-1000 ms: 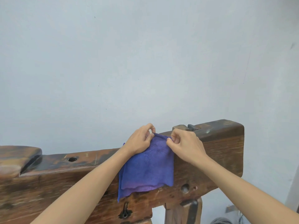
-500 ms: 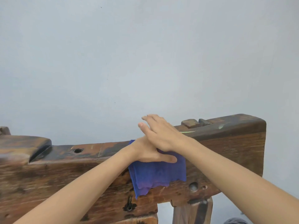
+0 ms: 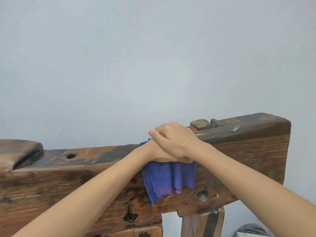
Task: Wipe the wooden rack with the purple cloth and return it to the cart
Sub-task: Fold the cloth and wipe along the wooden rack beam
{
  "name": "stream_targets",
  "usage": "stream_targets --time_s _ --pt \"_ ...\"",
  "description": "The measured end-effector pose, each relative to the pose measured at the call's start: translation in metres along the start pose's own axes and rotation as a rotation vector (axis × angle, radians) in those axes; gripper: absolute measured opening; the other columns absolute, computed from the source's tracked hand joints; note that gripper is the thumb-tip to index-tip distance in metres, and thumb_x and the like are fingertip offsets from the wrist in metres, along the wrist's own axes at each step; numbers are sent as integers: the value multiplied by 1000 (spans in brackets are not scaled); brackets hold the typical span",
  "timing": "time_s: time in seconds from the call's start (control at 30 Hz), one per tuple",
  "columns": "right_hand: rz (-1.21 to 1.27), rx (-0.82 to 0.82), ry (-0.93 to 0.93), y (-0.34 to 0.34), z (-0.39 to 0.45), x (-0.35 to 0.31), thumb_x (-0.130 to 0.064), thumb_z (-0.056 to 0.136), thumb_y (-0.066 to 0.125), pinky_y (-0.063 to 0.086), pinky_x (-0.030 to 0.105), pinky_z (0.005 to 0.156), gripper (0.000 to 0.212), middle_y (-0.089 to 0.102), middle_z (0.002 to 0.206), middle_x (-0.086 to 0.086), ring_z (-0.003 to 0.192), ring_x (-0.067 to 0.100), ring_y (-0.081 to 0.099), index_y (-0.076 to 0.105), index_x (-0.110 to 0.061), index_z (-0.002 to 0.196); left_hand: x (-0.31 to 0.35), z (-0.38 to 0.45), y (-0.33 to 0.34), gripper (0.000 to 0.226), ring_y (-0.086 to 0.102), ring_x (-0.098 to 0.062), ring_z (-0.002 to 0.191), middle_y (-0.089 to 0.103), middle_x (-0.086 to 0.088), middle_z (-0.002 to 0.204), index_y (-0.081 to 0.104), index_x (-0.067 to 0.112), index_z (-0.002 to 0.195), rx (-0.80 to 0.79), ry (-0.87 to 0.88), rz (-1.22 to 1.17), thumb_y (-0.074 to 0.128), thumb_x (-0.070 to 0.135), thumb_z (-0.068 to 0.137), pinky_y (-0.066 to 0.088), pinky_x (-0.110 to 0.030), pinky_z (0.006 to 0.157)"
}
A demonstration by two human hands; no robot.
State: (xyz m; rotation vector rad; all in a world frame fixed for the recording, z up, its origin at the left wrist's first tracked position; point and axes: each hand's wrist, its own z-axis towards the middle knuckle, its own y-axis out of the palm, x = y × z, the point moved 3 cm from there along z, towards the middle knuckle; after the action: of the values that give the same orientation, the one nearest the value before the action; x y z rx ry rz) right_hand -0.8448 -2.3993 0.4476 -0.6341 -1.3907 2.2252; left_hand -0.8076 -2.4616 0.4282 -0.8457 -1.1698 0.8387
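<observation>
The dark wooden rack (image 3: 248, 156) is a thick old beam on posts that crosses the lower view. A purple cloth (image 3: 168, 178) is draped over its top edge and hangs down the front face. My left hand (image 3: 153, 151) lies on the cloth at the top of the beam and presses it to the wood, thumb over the front edge. My right hand (image 3: 177, 141) rests flat on the back of my left hand, fingers pointing left, and does not hold the cloth itself. No cart is in view.
A plain pale wall fills the view behind the beam. The beam has a round hole (image 3: 71, 156) on top, a metal hook (image 3: 130, 214) on its front and a support post (image 3: 203, 223) below. Something grey (image 3: 251, 230) lies at the bottom right.
Both hands let go of the cloth's top corners. My left hand went flat onto the cloth and my right hand came down on top of it. The view shifted slightly left.
</observation>
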Motion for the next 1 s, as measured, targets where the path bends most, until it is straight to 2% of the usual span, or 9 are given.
stream_targets --time_s 0.1,0.17,0.23,0.3,0.5,0.6,0.67,0.87,1.0 --pt "38 -2 -20 -3 -4 7 -52 106 25 40 43 85 46 68 130 -2 126 26 54 66 -34 119 7 0 -6 61 27 -17 149 34 -5 157 46 12 148 25 104 46 70 25 94 14 -25 122" --pt "67 -4 -15 -5 -7 15 -52 107 24 40 46 102 49 53 153 -6 143 20 42 48 -40 148 12 6 -8 75 27 -18 147 36 -7 155 44 16 150 34 143 94 78 33 85 13 -25 121" --pt "88 11 -17 -10 -11 26 -53 107 23 32 45 114 55 38 164 -5 153 15 26 27 -39 160 20 17 -5 82 36 -17 140 45 -2 145 51 24 143 39 167 143 86 46 72 20 -33 123" --pt "103 25 -10 -16 -16 38 -55 107 21 26 42 118 61 28 169 -2 157 13 17 12 -35 164 30 29 -3 84 42 -14 137 51 4 143 55 30 138 24 175 163 87 55 65 30 -36 119" --pt "42 46 36 -31 -36 75 -57 105 11 21 37 122 71 24 171 1 156 14 19 -8 -23 164 53 55 4 102 35 -23 143 47 -2 146 50 29 140 21 203 203 87 66 52 31 -42 119" --pt "-39 28 24 -32 -41 81 -55 104 5 7 32 127 74 10 174 0 159 9 5 -9 -13 164 46 62 10 137 -4 -30 157 3 -6 170 11 34 160 -18 60 300 75 77 48 11 -51 126" --pt "-57 23 25 -31 -41 80 -56 103 3 6 33 127 76 6 174 1 159 8 1 -8 -12 163 41 62 12 146 -20 -27 155 -17 -4 170 -8 33 161 -10 16 327 69 81 46 2 -51 126" --pt "-80 33 6 -31 -41 80 -58 104 8 5 33 128 77 5 174 0 159 9 3 -7 -12 164 28 50 4 155 -28 -27 152 -26 -5 167 -26 35 154 0 -19 299 66 92 43 -2 -53 126" --pt "-191 84 -94 -34 -42 74 -65 102 16 1 37 128 83 -1 174 2 159 13 -4 0 -15 165 -6 23 -5 167 -29 -25 152 -25 -10 167 -22 15 157 0 -86 367 60 100 38 -1 -52 126"
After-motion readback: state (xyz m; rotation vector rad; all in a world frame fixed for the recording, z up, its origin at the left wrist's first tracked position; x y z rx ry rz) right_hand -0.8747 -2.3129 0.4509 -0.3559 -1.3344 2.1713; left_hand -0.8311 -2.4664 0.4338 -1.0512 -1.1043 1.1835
